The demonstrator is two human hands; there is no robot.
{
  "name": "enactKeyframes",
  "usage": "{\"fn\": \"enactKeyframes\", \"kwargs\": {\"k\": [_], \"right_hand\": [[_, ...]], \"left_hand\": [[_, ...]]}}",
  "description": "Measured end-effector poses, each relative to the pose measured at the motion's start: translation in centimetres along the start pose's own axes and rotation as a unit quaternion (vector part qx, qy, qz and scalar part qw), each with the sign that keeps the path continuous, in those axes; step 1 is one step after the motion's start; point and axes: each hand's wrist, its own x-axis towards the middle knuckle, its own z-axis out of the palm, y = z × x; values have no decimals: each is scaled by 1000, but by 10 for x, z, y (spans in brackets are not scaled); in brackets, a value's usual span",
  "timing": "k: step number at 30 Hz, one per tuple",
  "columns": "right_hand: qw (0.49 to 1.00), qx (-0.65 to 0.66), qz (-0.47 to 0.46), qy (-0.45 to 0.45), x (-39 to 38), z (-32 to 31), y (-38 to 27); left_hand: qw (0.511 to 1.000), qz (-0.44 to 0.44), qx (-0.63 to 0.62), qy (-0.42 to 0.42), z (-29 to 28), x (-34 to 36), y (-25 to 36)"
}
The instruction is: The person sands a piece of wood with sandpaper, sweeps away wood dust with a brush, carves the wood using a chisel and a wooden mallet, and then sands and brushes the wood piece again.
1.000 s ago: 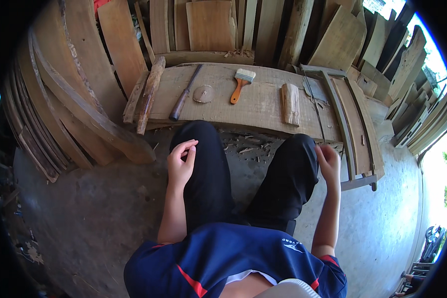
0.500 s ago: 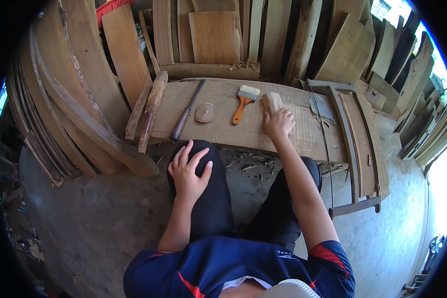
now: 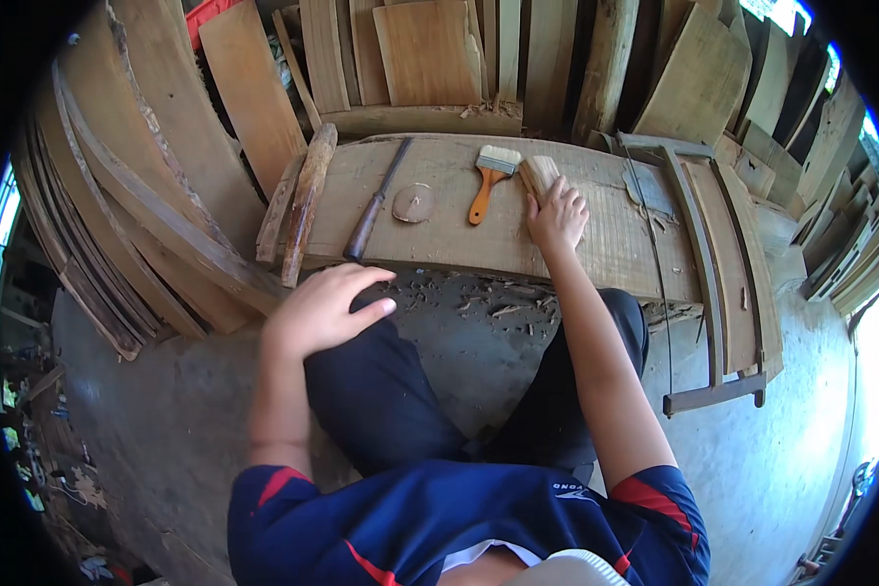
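Observation:
A short, pale block of wood [image 3: 538,174] lies on the thick plank bench, its far end tilted to the left. Over its near end my right hand [image 3: 559,215] is closed, with the fingers on top and the thumb along the left side. Just left of the block is a flat paintbrush [image 3: 486,183] with an orange handle and pale bristles. My left hand [image 3: 327,305] hovers by my left knee, fingers apart and holding nothing. Nearest to it is a long chisel-like tool [image 3: 366,223] with a dark handle, and beside that a round wooden disc [image 3: 413,202].
On the left end of the plank bench [image 3: 449,239] lies a rough stick [image 3: 309,200]. A wooden frame saw [image 3: 698,264] leans across the right end, over a flat grey piece [image 3: 648,188]. Boards [image 3: 430,51] stand behind, and wood chips [image 3: 479,295] litter the floor.
My left hand has lifted off my knee and moved left. Under my right hand, the block has turned, its far end swinging left towards the brush. The view has shifted slightly.

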Motion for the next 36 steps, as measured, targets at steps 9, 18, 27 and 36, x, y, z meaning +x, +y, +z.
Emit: {"fn": "enactKeyframes", "kwargs": {"k": [9, 18, 27, 36], "right_hand": [[1000, 11, -14, -12, 2, 2, -3], [1000, 16, 9, -22, -2, -3, -11], [994, 69, -48, -73, 11, 8, -5], [944, 207, -123, -226, 21, -4, 36]], "left_hand": [[940, 28, 245, -234, 26, 172, -24], [977, -117, 171, -45, 102, 247, -48], [988, -125, 93, 5, 117, 241, -47], [974, -15, -69, -214, 19, 232, -24]]}}
